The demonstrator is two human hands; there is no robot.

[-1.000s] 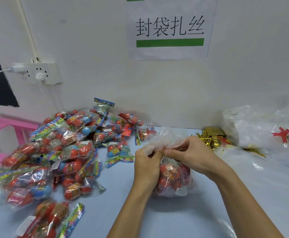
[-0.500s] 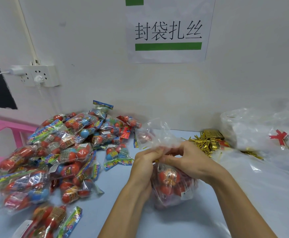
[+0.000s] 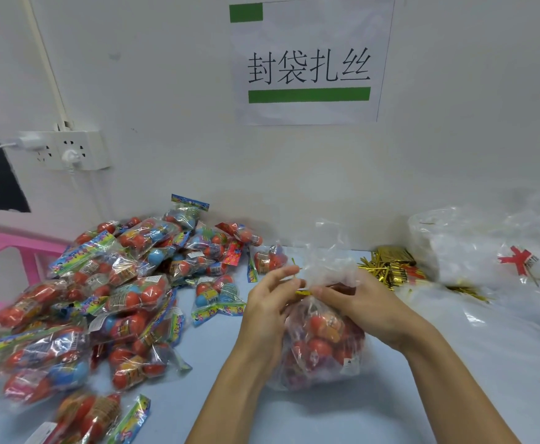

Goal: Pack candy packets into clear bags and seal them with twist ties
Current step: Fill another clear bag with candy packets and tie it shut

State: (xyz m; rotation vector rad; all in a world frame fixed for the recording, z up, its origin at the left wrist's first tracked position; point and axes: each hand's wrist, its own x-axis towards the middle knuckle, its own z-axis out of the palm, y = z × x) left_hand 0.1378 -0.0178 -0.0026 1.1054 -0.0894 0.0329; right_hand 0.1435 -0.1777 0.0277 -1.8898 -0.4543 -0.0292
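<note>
Fingertips (image 3: 289,272) of the left hand (image 3: 270,302) are seen loosely extended and slightly spread; whether the gold twist tie (image 3: 302,293) is pinched between thumb and finger or only touched cannot be told. One thin end of the tie is seen standing up just above these fingertips. The right hand (image 3: 363,307) is curled round the gathered neck of the clear bag (image 3: 320,350), the neck being held bunched under its thumb and forefinger.

The tie is laid roughly crosswise at the neck, its long axis running left to right between the two hands, just inboard of the left fingertips and touching the right ones. Either hand is equally near; the free ends lie toward the left hand, so the twisting is judged to fall to it while the neck is held by the right.

The bag body, filled with red candy, is rested on the blue table (image 3: 198,373) directly below the hands. The loose candy packets (image 3: 108,293) are heaped to the left, well apart. Spare gold ties (image 3: 387,267) are piled beyond the right hand, beside a heap of empty clear bags (image 3: 474,251).
</note>
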